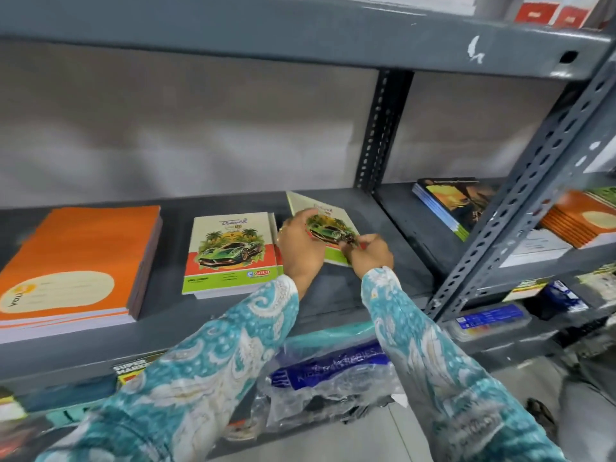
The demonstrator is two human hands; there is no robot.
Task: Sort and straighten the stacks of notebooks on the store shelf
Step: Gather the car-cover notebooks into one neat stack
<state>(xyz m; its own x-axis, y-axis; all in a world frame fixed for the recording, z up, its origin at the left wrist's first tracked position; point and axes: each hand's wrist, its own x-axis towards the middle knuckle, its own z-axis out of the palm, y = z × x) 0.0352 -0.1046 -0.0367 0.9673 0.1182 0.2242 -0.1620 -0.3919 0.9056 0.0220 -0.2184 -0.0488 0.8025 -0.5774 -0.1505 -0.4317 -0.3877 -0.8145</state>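
Gripped a tilted notebook [328, 228] with left hand [300, 248] and right hand [370, 253], fingers pinching its edges, beside a stack [230, 255].

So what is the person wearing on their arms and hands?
Both arms are covered to the wrist by loose long sleeves, left sleeve and right sleeve, in teal and turquoise with a cream paisley print. The left hand and right hand are bare, no gloves.

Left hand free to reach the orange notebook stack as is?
Probably not yet: the left hand is on the tilted car-cover notebook. The path to the orange stack looks open, though the Travel stack lies between.
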